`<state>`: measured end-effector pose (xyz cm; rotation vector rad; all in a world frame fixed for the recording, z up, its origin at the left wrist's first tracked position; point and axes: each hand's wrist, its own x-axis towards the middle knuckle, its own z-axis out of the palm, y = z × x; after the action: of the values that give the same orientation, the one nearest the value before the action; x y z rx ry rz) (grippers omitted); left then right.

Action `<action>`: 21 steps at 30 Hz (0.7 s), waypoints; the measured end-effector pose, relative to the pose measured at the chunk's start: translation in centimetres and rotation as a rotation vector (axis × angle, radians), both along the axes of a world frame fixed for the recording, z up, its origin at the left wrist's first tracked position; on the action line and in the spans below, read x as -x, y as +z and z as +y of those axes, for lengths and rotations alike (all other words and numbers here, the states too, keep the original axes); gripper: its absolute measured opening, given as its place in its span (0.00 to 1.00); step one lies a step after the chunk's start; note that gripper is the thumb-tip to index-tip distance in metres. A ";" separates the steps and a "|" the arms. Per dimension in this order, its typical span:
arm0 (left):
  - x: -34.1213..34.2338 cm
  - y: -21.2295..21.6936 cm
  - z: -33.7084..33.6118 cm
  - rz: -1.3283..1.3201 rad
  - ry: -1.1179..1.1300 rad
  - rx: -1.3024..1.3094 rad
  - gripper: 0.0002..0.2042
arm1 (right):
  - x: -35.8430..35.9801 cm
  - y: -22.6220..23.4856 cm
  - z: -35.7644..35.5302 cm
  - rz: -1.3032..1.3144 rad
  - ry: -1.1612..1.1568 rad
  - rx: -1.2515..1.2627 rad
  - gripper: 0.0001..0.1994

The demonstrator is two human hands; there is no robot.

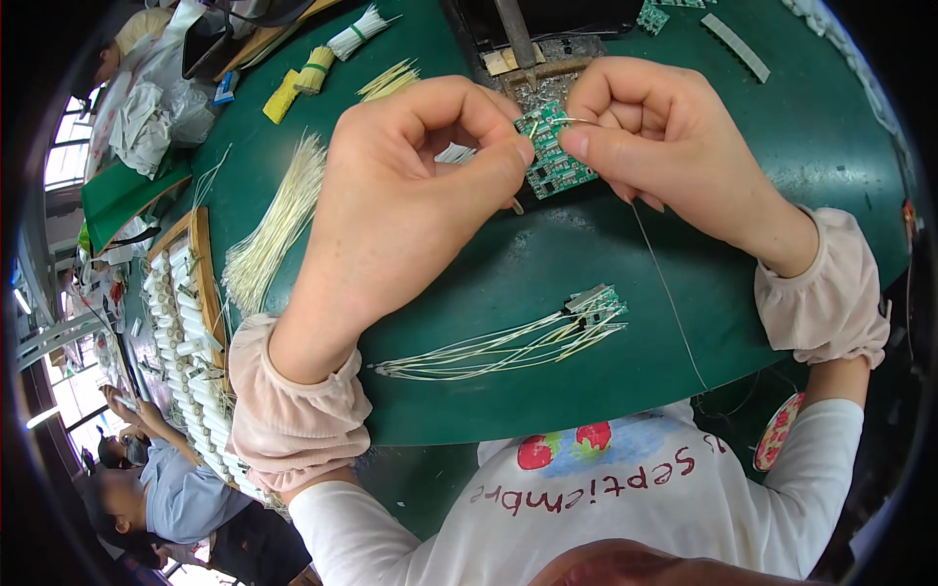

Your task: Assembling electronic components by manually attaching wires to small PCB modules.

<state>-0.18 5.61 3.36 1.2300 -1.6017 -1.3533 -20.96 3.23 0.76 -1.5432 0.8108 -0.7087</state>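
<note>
One green circuit board [560,168] is held above the tabletop [703,273], its nine-o'clock edge grasped by the fingers of the left hand [415,186], while a thin wire [582,121] is pinched near its one-o'clock edge by the fingers of the right hand [674,137]. Toward eleven o'clock from the board, a soldering iron [515,34] is seen; wired boards [596,308] are laid between five and six, pale wires [278,225] between eight and nine.

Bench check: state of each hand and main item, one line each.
Left hand: pinched at circuit board edge, grip hidden
Right hand: pinching thin wire
Circuit board: between hands, components showing
Wired boards: piled, wires attached
Large wire bundle: lying fanned
Small white bundle: banded
</note>
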 end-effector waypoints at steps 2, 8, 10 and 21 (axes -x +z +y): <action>0.0 -0.1 0.2 -0.012 0.002 0.027 0.02 | -0.1 0.0 0.1 -0.012 0.000 -0.015 0.06; 0.3 -0.1 0.2 -0.088 0.012 0.076 0.01 | -0.1 1.2 0.3 0.003 -0.112 -0.041 0.06; 0.3 -0.2 0.0 -0.113 0.010 0.092 0.01 | -0.1 0.9 0.2 0.007 -0.132 0.035 0.05; 0.5 0.1 1.4 -0.239 -0.045 0.218 0.03 | 0.2 0.4 0.4 0.041 0.076 -0.191 0.07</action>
<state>-0.65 6.99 3.45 1.2644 -1.8968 -1.0550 -21.13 3.60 1.15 -1.4119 0.8213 -0.5305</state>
